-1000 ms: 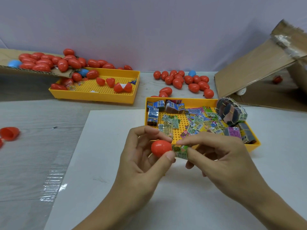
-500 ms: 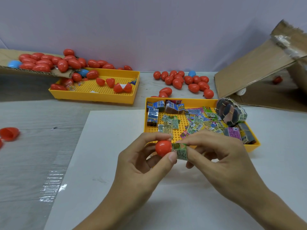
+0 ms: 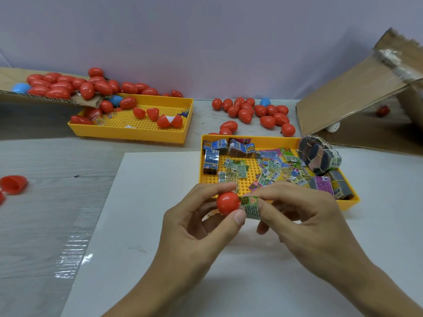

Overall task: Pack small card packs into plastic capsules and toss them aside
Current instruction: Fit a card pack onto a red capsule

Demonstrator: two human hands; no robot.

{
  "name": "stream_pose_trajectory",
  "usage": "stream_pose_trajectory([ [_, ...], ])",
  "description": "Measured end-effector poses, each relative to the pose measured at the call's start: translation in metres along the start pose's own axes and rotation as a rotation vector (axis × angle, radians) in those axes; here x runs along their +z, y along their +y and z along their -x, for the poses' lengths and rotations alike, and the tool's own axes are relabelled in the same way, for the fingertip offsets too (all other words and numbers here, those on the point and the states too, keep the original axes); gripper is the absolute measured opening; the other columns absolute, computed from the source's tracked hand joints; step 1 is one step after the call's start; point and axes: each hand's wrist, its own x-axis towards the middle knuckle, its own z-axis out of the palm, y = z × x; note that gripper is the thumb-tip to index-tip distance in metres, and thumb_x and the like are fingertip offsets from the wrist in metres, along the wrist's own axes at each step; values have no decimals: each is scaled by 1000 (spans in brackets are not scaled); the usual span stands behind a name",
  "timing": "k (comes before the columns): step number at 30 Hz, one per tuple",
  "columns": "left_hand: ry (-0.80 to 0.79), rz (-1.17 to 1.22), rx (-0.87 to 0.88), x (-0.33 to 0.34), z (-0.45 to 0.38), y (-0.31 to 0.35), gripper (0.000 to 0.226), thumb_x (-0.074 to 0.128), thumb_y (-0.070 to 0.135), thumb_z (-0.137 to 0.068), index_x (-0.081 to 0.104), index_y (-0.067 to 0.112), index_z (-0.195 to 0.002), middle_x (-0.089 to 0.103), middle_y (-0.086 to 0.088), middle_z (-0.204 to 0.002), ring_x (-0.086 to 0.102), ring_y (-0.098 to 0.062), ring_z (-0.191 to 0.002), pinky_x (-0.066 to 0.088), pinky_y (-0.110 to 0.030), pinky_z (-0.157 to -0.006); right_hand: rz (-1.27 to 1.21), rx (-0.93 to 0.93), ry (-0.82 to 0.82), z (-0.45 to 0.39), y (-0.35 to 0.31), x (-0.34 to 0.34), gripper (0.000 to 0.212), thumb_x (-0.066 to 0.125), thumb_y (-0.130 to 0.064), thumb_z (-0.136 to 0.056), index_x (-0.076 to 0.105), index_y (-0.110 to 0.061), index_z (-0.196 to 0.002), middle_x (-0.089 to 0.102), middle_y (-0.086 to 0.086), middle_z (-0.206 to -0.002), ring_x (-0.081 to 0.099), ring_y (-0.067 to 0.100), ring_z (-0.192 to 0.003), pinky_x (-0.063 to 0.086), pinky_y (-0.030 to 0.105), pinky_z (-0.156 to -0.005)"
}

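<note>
Pinching a red capsule half [image 3: 227, 203] between thumb and fingers of my left hand [image 3: 196, 227], I hold it above the white sheet [image 3: 146, 225], just in front of the yellow tray of card packs [image 3: 278, 141]. My right hand [image 3: 304, 225] grips a green card pack [image 3: 251, 206] whose end touches the capsule's open side. Closed red capsules [image 3: 254, 112] lie on the bench [image 3: 45, 225] behind the tray.

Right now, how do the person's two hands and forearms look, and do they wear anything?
Both the left hand and the right hand are bare: no gloves, rings, watch or bands show. The forearms are bare too, with no sleeves in view.
</note>
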Motion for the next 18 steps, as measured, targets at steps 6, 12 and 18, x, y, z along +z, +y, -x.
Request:
stream_pose_trajectory([
  [6,4,3,-4,-1,-1,-1,33,76,26,-75,74,24,-108,70,-8,-110,71,-28,-100,60,-43,-84,-22,24,-6,0,-1,-1,20,60,-38,-86,76,-28,-93,69,-11,-80,70,11,-61,47,20,-43],
  [12,-6,7,4,-1,0,-2,33,76,26,-76,74,24,-109,69,-11,-110,71,-28,-100,60,-43,-85,24,-16,-3,0,-1,0,20,62,-39,-86,76,-27,-92,68,-11,-79,69,9,-60,51,34,-47],
  [18,-1,12,33,-1,0,-3,30,77,24,-76,75,27,-105,69,-9,-109,71,-29,-98,60,-40,-81,113,1,17,-1,2,-1,13,67,-28,-85,77,-20,-89,67,-12,-76,67,9,-60,50,22,-49],
])
